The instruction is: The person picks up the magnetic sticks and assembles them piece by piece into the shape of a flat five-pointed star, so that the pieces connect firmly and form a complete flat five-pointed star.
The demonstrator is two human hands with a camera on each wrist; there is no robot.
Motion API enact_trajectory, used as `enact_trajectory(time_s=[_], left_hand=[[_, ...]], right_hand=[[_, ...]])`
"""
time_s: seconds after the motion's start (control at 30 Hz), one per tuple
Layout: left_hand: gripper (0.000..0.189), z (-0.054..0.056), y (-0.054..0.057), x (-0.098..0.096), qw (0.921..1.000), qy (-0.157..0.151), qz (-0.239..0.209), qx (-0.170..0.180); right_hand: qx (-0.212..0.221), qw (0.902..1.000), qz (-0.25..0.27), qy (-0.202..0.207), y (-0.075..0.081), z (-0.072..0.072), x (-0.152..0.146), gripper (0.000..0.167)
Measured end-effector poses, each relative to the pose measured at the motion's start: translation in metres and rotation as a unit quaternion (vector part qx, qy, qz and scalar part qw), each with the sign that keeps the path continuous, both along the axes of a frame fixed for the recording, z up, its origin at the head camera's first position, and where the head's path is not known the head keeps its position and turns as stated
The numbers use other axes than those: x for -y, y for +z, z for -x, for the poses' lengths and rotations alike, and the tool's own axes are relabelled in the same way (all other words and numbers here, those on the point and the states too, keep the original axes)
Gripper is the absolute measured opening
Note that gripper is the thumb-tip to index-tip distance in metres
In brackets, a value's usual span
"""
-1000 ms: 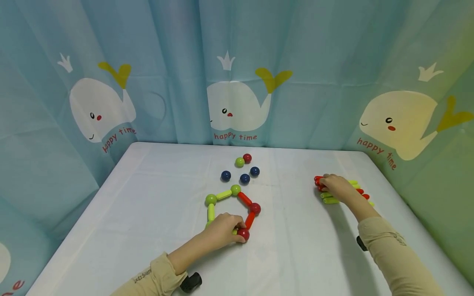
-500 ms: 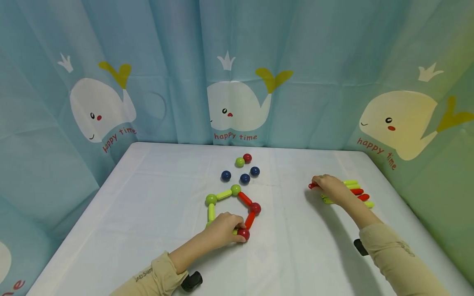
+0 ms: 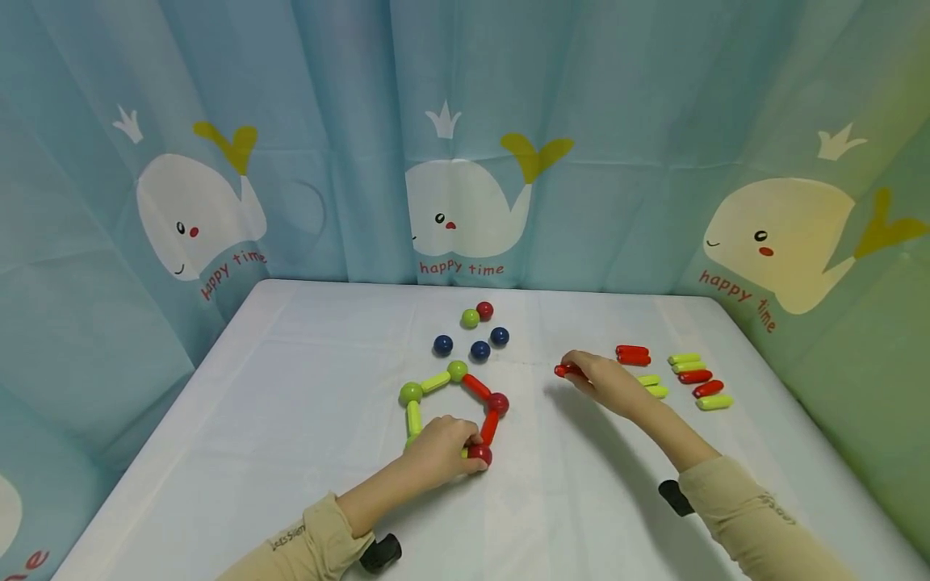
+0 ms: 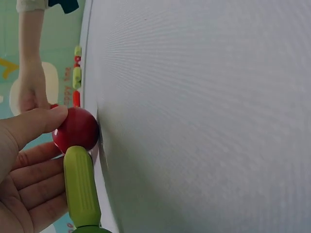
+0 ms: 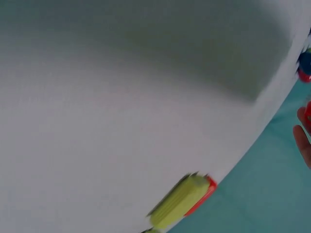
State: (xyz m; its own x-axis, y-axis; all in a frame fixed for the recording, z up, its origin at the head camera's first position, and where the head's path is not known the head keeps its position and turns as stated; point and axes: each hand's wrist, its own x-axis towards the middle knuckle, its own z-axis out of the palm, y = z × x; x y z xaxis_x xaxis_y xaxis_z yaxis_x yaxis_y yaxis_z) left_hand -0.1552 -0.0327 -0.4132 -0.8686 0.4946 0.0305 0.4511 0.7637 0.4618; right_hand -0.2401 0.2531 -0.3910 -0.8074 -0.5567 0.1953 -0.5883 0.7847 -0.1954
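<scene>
On the white table lies a ring of light-green and red magnetic rods joined by balls. My left hand (image 3: 438, 449) pinches the red ball (image 3: 481, 457) at its near corner, thumb on one side. In the left wrist view, a light-green rod (image 4: 81, 187) meets that red ball (image 4: 77, 130). Part of the ring's near left side is hidden behind the hand. My right hand (image 3: 606, 383) holds a red rod (image 3: 561, 370) above the table, right of the ring. Only its fingertips (image 5: 302, 143) show at the right wrist view's edge.
Beyond the ring sit loose balls: a green one (image 3: 471, 318), a red one (image 3: 485, 310) and several blue ones (image 3: 443, 345). To the right lie two red rods (image 3: 634, 356), light-green rods (image 3: 657, 391) and a mixed row (image 3: 695, 377). A whale-print curtain (image 3: 341, 161) surrounds the table.
My right hand has taken a red rod from the pile and carried it left toward the ring. My left hand stays on the red ball; the ring has shifted very slightly.
</scene>
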Motion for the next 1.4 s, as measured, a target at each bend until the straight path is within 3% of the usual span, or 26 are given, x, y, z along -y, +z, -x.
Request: enact_trajectory(time_s=[0.27,0.53,0.73,1.17,1.4], left_hand=[[0.023,0.004,0.000,0.000,0.9996,0.029,0.006,-0.001],[0.023,0.009,0.002,-0.004,0.9993,0.035,0.013,0.003],[0.025,0.011,0.001,-0.002,0.9995,0.026,0.014,-0.011],[0.021,0.011,-0.003,0.002,0.9993,0.002,0.000,-0.039],[0.019,0.011,-0.004,0.001,0.9995,0.003,-0.002,-0.031]], right_hand=[[0.039,0.9981,0.045,0.017,-0.003,-0.012,0.031,0.025],[0.101,0.9896,0.097,0.032,-0.004,-0.025,0.054,0.020],[0.149,0.9827,0.091,0.063,-0.009,-0.034,0.064,0.019],[0.167,0.9747,0.078,0.127,-0.017,-0.041,0.084,0.013],[0.170,0.9729,0.079,0.136,-0.020,-0.041,0.083,0.012]])
